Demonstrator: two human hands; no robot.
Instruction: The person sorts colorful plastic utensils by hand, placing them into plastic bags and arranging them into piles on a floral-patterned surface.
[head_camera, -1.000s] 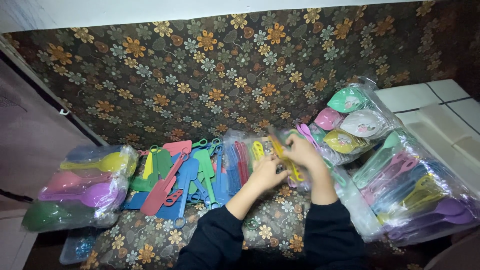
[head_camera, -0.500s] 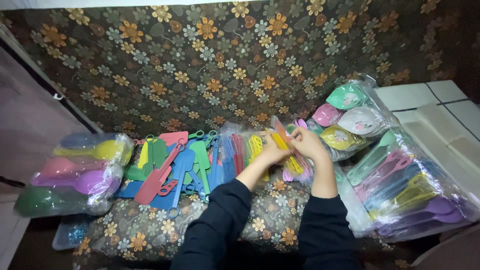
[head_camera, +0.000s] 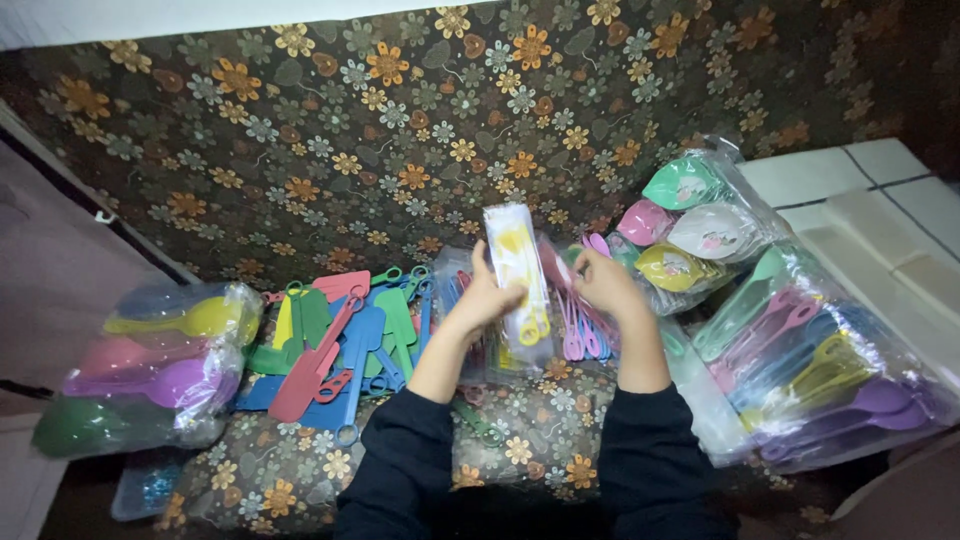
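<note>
My left hand (head_camera: 487, 298) holds up a clear plastic sleeve (head_camera: 518, 262) with a yellow utensil inside, upright above the floral cloth (head_camera: 400, 120). My right hand (head_camera: 606, 285) is just right of the sleeve, its fingers curled beside a bunch of pink and purple utensils (head_camera: 577, 322). I cannot tell whether it grips any of them. Both arms wear dark sleeves. Loose blue, green and red plastic spatulas (head_camera: 340, 340) lie in a pile left of my left hand.
A clear bag of coloured spoons (head_camera: 150, 360) lies at the left. Two more bags sit at the right, one of coloured scoops (head_camera: 700, 215) and one of long spoons (head_camera: 810, 365). A pale tiled ledge (head_camera: 860, 190) borders the right side.
Both hands were together on the yellow utensil lower down. The left hand has since lifted it in its clear sleeve, and the right hand has come away to the right.
</note>
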